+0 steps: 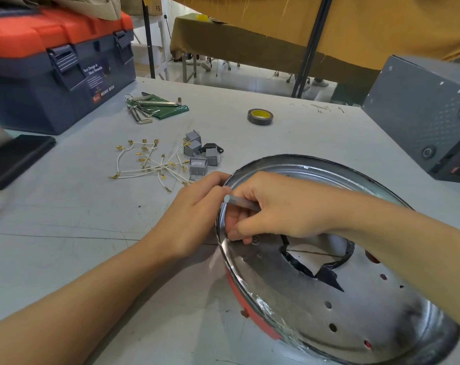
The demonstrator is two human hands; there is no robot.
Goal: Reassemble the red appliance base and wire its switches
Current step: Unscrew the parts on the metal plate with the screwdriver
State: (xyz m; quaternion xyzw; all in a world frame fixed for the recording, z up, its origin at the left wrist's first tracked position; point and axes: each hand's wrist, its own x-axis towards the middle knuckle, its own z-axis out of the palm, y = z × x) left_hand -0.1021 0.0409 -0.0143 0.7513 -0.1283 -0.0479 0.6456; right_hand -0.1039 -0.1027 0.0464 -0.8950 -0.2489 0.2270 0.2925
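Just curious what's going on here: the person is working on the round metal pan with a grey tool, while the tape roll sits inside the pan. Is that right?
Not quite. The head view shows the tape roll lying on the table, well beyond the pan, not inside it. The rest holds: the right hand grips a grey tool at the pan's rim, with the left hand beside it.
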